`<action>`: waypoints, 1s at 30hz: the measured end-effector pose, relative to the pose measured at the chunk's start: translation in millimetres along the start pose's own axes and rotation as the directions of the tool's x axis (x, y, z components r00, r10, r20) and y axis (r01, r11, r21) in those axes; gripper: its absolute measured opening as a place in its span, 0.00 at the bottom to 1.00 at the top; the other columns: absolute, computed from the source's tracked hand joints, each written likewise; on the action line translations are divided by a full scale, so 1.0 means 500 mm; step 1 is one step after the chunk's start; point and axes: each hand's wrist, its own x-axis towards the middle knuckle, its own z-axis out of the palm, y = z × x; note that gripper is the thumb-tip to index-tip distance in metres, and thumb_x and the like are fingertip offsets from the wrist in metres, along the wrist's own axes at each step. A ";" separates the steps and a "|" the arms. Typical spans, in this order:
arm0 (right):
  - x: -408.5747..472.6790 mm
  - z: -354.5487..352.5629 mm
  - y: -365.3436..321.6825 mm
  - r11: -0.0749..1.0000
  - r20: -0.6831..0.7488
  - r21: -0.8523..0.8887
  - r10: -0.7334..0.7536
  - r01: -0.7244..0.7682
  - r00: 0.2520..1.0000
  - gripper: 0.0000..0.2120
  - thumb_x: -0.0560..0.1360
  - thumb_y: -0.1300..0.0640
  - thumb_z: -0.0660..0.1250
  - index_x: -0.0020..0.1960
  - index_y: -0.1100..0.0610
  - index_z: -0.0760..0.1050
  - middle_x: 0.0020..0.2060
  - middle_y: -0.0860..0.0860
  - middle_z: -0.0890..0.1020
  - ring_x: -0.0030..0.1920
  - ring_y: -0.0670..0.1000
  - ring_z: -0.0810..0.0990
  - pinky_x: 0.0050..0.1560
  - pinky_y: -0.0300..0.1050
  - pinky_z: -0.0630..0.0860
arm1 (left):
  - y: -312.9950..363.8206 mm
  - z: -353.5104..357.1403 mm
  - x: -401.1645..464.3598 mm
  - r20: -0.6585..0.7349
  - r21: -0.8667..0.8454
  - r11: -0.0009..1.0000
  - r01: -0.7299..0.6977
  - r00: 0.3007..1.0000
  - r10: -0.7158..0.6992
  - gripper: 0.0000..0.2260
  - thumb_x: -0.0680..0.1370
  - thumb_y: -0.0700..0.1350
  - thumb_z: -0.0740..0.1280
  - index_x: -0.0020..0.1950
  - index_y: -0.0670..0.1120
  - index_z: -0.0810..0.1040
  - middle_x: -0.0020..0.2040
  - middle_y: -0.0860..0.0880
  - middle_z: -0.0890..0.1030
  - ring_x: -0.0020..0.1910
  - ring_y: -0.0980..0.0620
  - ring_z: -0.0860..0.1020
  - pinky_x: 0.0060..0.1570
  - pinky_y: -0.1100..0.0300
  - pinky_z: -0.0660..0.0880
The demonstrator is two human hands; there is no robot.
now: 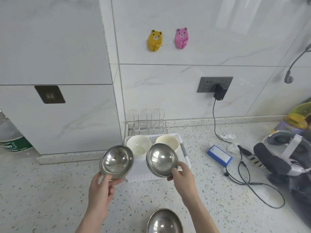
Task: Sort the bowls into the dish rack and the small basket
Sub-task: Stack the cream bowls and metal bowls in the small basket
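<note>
My left hand [101,187] grips the rim of a steel bowl [116,161], tilted with its inside toward me. My right hand [182,177] pinches the rim of a second steel bowl [161,159], tilted the same way. Both bowls hang over the front of a white slatted basket [139,175]. Two white bowls [138,146] [167,142] sit in the basket's far half. A wire dish rack [149,123] stands behind it against the wall. A third steel bowl [164,221] rests on the counter at the bottom edge.
A blue box [219,155], crumpled tissue [227,136], black cables [244,175] and a headset [282,155] lie on the speckled counter at the right. A charger [219,92] is plugged into the wall socket. A bottle [11,137] stands at the far left.
</note>
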 end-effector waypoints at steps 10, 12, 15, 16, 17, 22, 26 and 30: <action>0.076 -0.126 0.008 0.988 -0.074 -0.148 -0.053 0.041 0.996 0.26 0.76 0.57 0.62 0.73 0.47 0.61 0.32 0.50 0.84 0.38 0.48 0.83 0.34 0.42 0.75 | -0.040 0.098 -0.006 0.013 0.036 0.999 -0.007 1.000 0.007 0.14 0.79 0.43 0.65 0.65 0.48 0.72 0.43 0.38 0.86 0.23 0.56 0.65 0.18 0.67 0.61; 0.087 -0.144 0.001 0.979 -0.078 -0.195 -0.070 0.054 0.994 0.26 0.75 0.57 0.62 0.72 0.46 0.62 0.32 0.50 0.84 0.34 0.44 0.82 0.32 0.41 0.73 | -0.049 0.109 -0.012 0.007 0.053 0.999 -0.004 1.000 0.003 0.14 0.79 0.43 0.65 0.65 0.49 0.72 0.42 0.38 0.86 0.23 0.56 0.65 0.18 0.66 0.61; 0.102 -0.160 -0.012 0.962 -0.077 -0.265 -0.086 0.063 0.993 0.15 0.74 0.56 0.62 0.60 0.47 0.71 0.30 0.49 0.84 0.30 0.43 0.81 0.30 0.41 0.74 | -0.060 0.118 -0.022 -0.007 0.074 0.997 0.005 1.000 -0.005 0.17 0.80 0.44 0.65 0.68 0.49 0.70 0.42 0.38 0.86 0.22 0.56 0.63 0.19 0.66 0.60; 0.108 -0.164 -0.016 0.954 -0.073 -0.293 -0.090 0.065 0.993 0.11 0.73 0.56 0.62 0.55 0.48 0.72 0.29 0.49 0.84 0.29 0.45 0.80 0.31 0.43 0.74 | -0.063 0.120 -0.025 -0.010 0.078 0.997 0.006 1.000 -0.005 0.17 0.80 0.43 0.65 0.69 0.49 0.70 0.42 0.38 0.86 0.23 0.56 0.63 0.19 0.66 0.60; 0.115 -0.168 -0.019 0.943 -0.064 -0.325 -0.096 0.070 0.993 0.08 0.73 0.56 0.62 0.52 0.49 0.73 0.29 0.50 0.84 0.28 0.45 0.78 0.31 0.43 0.74 | -0.065 0.122 -0.027 -0.014 0.085 0.996 0.006 1.000 -0.005 0.18 0.80 0.43 0.65 0.69 0.49 0.69 0.42 0.38 0.86 0.23 0.55 0.63 0.19 0.66 0.60; 0.150 -0.177 -0.047 0.877 0.026 -0.469 -0.098 0.099 0.995 0.16 0.72 0.57 0.61 0.60 0.52 0.71 0.30 0.51 0.84 0.30 0.42 0.79 0.34 0.43 0.74 | -0.071 0.125 -0.033 -0.035 0.096 0.995 0.011 0.999 -0.007 0.18 0.80 0.43 0.65 0.69 0.50 0.69 0.41 0.38 0.86 0.22 0.56 0.63 0.18 0.66 0.60; 0.176 -0.173 -0.062 0.804 0.123 -0.583 -0.056 0.118 0.991 0.19 0.72 0.58 0.60 0.62 0.58 0.73 0.28 0.52 0.84 0.29 0.46 0.78 0.33 0.43 0.74 | -0.072 0.125 -0.028 -0.047 0.084 0.996 0.007 0.999 -0.003 0.18 0.80 0.43 0.65 0.69 0.50 0.69 0.41 0.38 0.86 0.22 0.55 0.64 0.18 0.66 0.60; 0.207 -0.162 -0.070 0.736 0.190 -0.668 0.023 0.111 0.982 0.08 0.69 0.59 0.60 0.42 0.62 0.76 0.22 0.51 0.81 0.22 0.46 0.70 0.28 0.39 0.68 | -0.068 0.130 -0.022 -0.046 0.083 0.997 0.005 0.999 -0.001 0.16 0.80 0.45 0.66 0.66 0.53 0.70 0.41 0.39 0.86 0.22 0.55 0.64 0.19 0.66 0.61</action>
